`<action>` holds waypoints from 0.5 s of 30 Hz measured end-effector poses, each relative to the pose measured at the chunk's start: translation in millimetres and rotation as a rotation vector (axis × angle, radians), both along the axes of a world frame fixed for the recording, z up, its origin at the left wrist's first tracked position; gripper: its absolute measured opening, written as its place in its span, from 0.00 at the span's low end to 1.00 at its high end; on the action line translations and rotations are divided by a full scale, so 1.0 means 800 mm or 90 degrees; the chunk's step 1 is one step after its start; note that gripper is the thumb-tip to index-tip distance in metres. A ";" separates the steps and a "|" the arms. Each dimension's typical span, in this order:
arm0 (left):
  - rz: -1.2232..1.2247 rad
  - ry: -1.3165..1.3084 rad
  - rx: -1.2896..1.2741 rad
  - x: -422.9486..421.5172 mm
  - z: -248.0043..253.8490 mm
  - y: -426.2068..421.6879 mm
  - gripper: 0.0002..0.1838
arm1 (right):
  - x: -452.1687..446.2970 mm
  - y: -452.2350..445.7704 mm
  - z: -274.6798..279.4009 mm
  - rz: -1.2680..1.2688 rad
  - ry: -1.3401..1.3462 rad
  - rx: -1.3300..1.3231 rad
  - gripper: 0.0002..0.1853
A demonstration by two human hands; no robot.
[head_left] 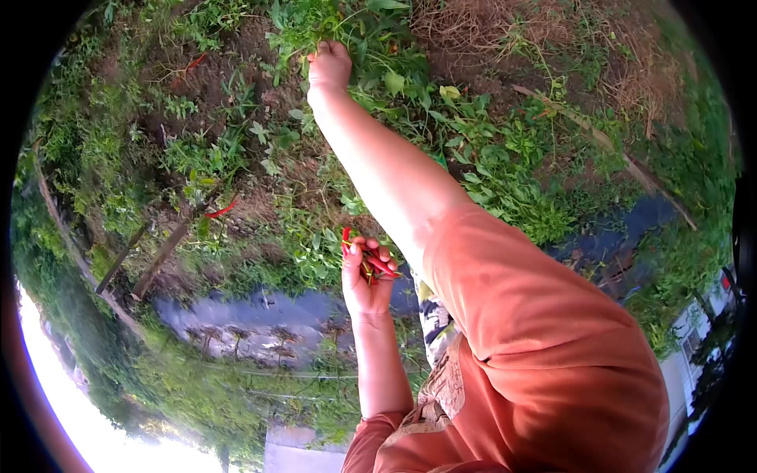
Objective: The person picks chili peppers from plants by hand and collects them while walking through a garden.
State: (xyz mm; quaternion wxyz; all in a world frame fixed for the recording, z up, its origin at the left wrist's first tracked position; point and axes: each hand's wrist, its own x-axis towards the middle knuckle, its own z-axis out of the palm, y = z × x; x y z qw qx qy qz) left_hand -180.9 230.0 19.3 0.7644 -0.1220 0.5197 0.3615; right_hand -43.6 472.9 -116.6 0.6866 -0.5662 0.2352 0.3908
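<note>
The left hand (369, 272), near the middle of the frame, has its palm turned up and its fingers curled over several red peppers (380, 265). Its grip is loosely closed around them; one pepper sticks up beside the thumb, and others lie across the palm under the fingers.

The right hand (330, 65) reaches to the top of the frame, at the edge of the leafy plants (378, 35). Its grip is drawn in with the fingers bent; whether it has hold of a stem or a pepper, I cannot tell. The right arm crosses above and to the right of the left hand, its orange sleeve (536, 292) filling much of the lower right.

Another red pepper (221, 209) shows at left, near the upper end of a wooden stake (162, 258). Dark sheeting (252, 311) runs along the ground below it. Dry straw (465, 31) lies at upper right, near a long pole (603, 140) slanting down to the right.
</note>
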 end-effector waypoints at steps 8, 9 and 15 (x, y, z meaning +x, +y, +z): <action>-0.013 0.012 0.078 0.002 0.002 0.023 0.09 | 0.010 -0.065 0.085 0.346 0.018 0.051 0.08; -0.017 0.030 0.095 0.004 0.006 0.031 0.08 | 0.014 -0.082 0.098 0.409 -0.057 0.020 0.07; -0.058 0.028 0.147 0.037 0.020 0.051 0.09 | 0.049 -0.197 0.158 0.739 -0.418 0.064 0.08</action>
